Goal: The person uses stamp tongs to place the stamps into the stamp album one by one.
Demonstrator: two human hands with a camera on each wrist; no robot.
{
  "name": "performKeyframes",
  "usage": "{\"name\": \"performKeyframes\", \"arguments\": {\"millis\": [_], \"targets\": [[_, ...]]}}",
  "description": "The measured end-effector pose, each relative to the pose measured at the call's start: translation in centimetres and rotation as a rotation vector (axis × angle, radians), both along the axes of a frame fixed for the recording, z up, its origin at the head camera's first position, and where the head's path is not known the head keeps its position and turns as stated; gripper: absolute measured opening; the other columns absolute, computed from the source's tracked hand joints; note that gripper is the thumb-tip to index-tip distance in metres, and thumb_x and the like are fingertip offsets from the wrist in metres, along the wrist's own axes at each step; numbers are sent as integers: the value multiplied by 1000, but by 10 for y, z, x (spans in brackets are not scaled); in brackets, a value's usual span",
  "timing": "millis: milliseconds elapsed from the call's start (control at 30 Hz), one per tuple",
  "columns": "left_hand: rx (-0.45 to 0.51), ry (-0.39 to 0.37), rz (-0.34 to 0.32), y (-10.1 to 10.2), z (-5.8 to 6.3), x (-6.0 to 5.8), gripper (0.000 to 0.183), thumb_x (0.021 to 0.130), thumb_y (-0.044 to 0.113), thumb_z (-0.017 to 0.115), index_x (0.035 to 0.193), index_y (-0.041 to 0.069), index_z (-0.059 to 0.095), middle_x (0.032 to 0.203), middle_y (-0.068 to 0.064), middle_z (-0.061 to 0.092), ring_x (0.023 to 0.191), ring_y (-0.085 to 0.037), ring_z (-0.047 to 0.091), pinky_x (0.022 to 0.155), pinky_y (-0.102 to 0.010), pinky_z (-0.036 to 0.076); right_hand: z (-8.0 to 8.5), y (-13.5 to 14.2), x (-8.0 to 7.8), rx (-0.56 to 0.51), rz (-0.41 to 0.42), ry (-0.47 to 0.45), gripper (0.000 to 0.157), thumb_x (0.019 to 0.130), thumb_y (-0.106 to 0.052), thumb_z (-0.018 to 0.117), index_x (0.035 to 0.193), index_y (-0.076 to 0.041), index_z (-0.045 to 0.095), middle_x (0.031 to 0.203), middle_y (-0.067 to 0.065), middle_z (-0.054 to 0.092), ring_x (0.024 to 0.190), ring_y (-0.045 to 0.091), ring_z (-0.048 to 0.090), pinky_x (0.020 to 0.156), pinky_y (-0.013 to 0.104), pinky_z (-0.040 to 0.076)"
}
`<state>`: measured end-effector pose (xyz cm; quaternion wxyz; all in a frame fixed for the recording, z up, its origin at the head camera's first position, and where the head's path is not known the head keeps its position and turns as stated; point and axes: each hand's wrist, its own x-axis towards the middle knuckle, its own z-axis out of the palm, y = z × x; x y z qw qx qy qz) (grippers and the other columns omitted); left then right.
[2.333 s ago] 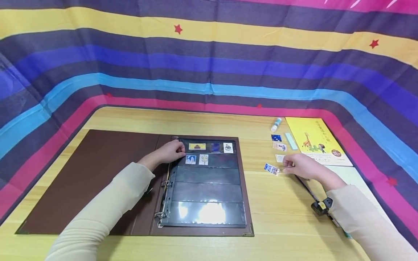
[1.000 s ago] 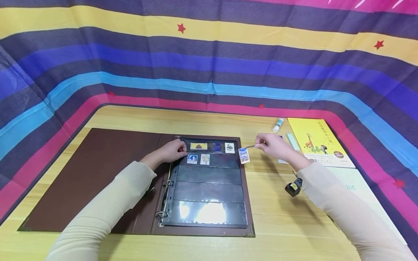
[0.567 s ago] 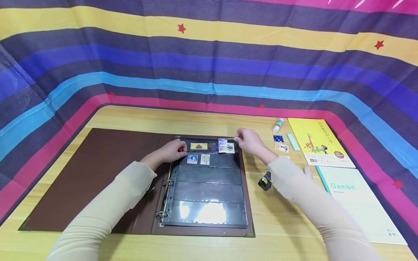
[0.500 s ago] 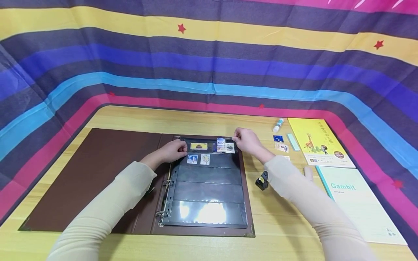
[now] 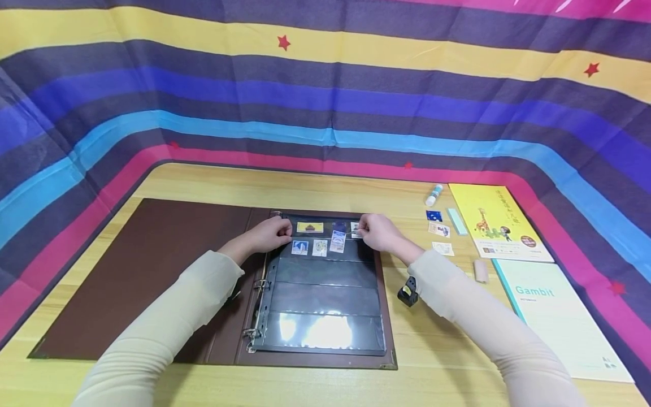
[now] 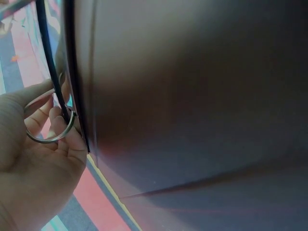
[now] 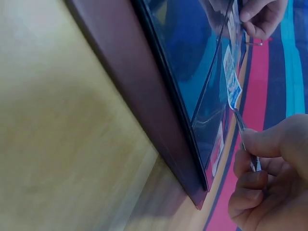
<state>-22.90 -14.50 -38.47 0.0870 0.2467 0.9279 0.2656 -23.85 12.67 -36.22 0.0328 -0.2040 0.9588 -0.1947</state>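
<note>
My right hand (image 5: pixel 378 233) grips metal tweezers (image 7: pixel 241 126), whose tips hold a blue-and-white stamp (image 5: pixel 337 241) over the album page's second row. To its left in that row sit a tree stamp (image 5: pixel 319 248) and a blue stamp (image 5: pixel 299 247). The top row has a yellow stamp (image 5: pixel 310 227), a dark blue one (image 5: pixel 339 226) and a white one (image 5: pixel 354 229) partly behind my right fingers. My left hand (image 5: pixel 269 233) pinches the black stamp album page (image 5: pixel 325 272) by its ring-side edge, beside the top ring (image 6: pixel 50 140).
The brown album cover (image 5: pixel 147 271) lies spread to the left. Right of the album are loose stamps (image 5: pixel 438 229), a glue stick (image 5: pixel 434 195), a pale green strip (image 5: pixel 456 221), a pinkish block (image 5: pixel 480 271), a yellow book (image 5: pixel 495 220) and a white notebook (image 5: pixel 559 322).
My right hand has carried the stamp in the tweezers from the table at right leftward over the page, then down from the top row to the second. My left hand has stayed put.
</note>
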Motion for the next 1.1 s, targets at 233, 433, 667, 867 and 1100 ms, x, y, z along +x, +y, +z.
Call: {"name": "performKeyframes", "arguments": {"millis": [233, 433, 667, 867, 1100], "targets": [[5, -6, 11, 0, 0, 1, 9, 80, 12, 52, 74, 9, 46, 72, -4, 40, 66, -17, 39, 56, -29, 33, -2, 0, 2, 23, 81, 40, 11, 76, -9, 56, 66, -11, 50, 61, -2, 48, 57, 15, 43, 57, 29, 35], [-7, 0, 16, 0, 1, 1, 10, 80, 12, 52, 73, 9, 46, 72, -4, 40, 67, -17, 38, 57, -29, 33, -2, 0, -2, 45, 128, 91, 12, 74, -7, 55, 66, -11, 49, 63, -2, 48, 59, 16, 43, 55, 29, 35], [-9, -8, 15, 0, 1, 1, 10, 80, 12, 52, 74, 9, 45, 72, -4, 40, 67, -17, 39, 57, -29, 33, 0, 0, -5, 63, 141, 101, 13, 74, -6, 56, 65, -11, 49, 63, -1, 47, 59, 16, 43, 54, 28, 34], [-9, -8, 18, 0, 0, 0, 9, 81, 12, 52, 74, 9, 46, 72, -4, 40, 67, -17, 39, 57, -29, 33, 1, 0, -4, 69, 178, 108, 13, 74, -5, 56, 65, -11, 49, 62, -2, 47, 59, 15, 43, 54, 28, 34], [-17, -32, 43, 1, 1, 1, 8, 81, 13, 52, 76, 8, 48, 74, -4, 41, 67, -17, 40, 56, -28, 34, 2, 1, -3, 68, 181, 97, 10, 75, -6, 56, 68, -10, 51, 65, -2, 49, 60, 15, 44, 56, 29, 36]]}}
